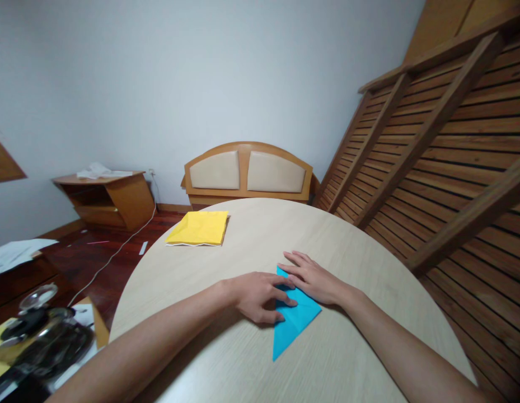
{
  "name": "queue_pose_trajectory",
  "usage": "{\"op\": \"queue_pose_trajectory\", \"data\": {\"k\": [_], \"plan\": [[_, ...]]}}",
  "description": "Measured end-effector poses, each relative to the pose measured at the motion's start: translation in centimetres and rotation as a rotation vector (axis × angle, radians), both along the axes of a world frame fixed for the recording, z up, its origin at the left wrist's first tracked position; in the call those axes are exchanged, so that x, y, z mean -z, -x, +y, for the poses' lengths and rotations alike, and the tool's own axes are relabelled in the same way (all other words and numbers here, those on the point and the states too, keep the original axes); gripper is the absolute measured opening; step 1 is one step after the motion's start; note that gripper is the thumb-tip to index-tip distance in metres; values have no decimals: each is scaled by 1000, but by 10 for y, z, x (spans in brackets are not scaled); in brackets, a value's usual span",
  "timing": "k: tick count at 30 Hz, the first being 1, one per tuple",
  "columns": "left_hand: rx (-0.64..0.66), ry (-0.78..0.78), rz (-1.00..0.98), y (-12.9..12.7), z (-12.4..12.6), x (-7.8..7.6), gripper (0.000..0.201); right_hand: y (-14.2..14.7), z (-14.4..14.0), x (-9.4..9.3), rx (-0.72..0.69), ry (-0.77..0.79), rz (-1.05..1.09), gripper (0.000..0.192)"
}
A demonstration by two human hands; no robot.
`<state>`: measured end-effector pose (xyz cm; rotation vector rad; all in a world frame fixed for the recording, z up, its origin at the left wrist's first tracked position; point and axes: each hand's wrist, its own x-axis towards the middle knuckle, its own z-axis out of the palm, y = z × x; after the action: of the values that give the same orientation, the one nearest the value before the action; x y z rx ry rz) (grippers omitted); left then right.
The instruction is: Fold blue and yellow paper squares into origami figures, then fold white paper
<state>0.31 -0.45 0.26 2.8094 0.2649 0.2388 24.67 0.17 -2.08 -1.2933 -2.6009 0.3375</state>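
A blue sheet of paper [299, 316], folded into a triangle, lies flat on the round light-wood table [352, 358]. My left hand [260, 296] rests over its left side, with spread fingers pressing on the paper. Along the upper right edge lies my right hand [312, 277], its fingers stretched out and touching the paper near the top corner. Part of the triangle's left and upper edges is hidden under my fingers. Neither hand grips anything.
A stack of yellow paper [198, 228] lies at the table's far left. Behind the table stands a headboard [247, 148]. A slatted wooden frame [431, 131] leans along the right. To the left are a small wooden cabinet [129, 198], a white cable [112, 256] and cluttered items.
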Motion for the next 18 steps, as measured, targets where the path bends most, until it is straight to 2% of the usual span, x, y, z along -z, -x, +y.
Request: {"op": "queue_pose_trajectory", "data": {"k": [8, 14, 18], "plan": [[-56, -92, 40, 11, 17, -2, 48, -4, -2, -6, 5, -38, -7, 47], [-150, -136, 88, 23, 25, -2, 52, -5, -2, -4, 7, -49, -20, 49], [-99, -161, 32, 20, 20, -1, 50, -5, -2, -4, 16, -50, -16, 50]]}}
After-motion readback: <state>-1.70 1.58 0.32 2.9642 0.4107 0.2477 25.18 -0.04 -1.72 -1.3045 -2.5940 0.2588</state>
